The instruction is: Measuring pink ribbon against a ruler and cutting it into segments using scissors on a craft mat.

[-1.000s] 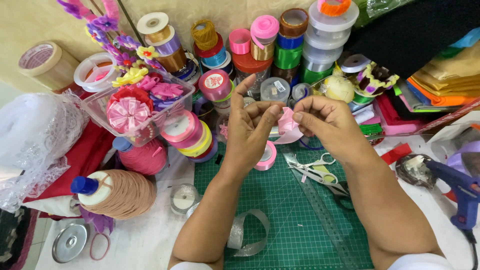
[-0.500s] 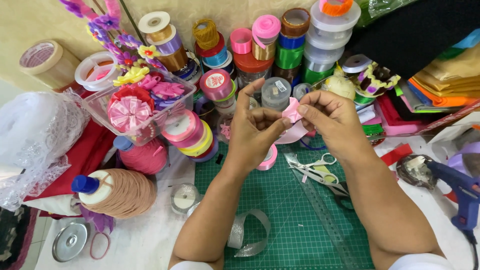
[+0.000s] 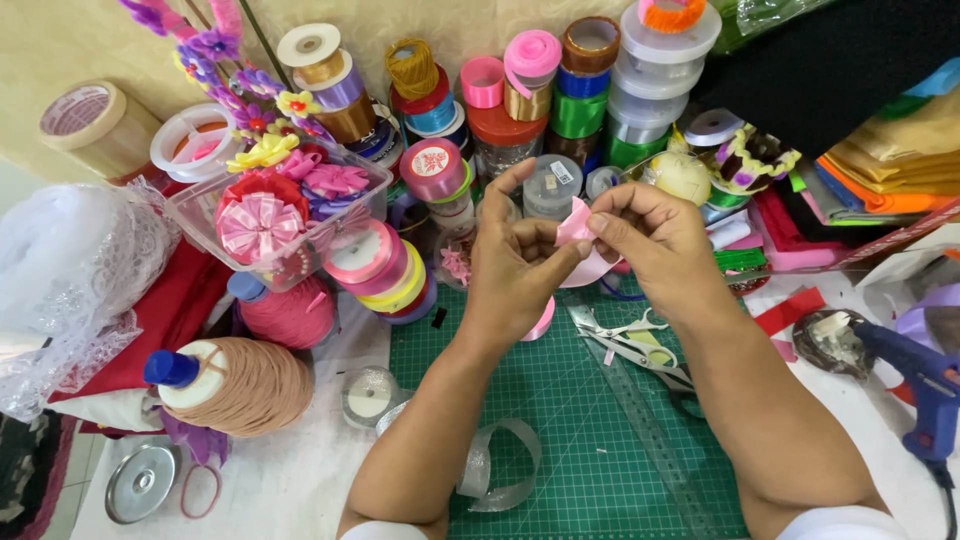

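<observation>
Both hands meet above the green cutting mat (image 3: pixel 560 440), pinching one piece of pink ribbon (image 3: pixel 577 228). My left hand (image 3: pixel 515 265) grips the folded ribbon from the left with thumb and fingers. My right hand (image 3: pixel 655 240) holds the ribbon's upper fold between thumb and forefinger. A loose tail of the ribbon curves down under the right hand. A pink ribbon spool (image 3: pixel 541 320) lies on the mat just below the left hand, mostly hidden by it.
Scissors (image 3: pixel 630 345) and a clear ruler (image 3: pixel 650 430) lie on the mat. A blue glue gun (image 3: pixel 915 385) rests at right. Stacked ribbon spools (image 3: pixel 385 270), a clear box of ribbon flowers (image 3: pixel 275 215), thread cones (image 3: pixel 235 385) and a silver ribbon loop (image 3: pixel 500 465) crowd the surroundings.
The hands have drawn closer and risen slightly. The pink ribbon is now folded up between both sets of fingertips, where earlier it hung lower between the hands.
</observation>
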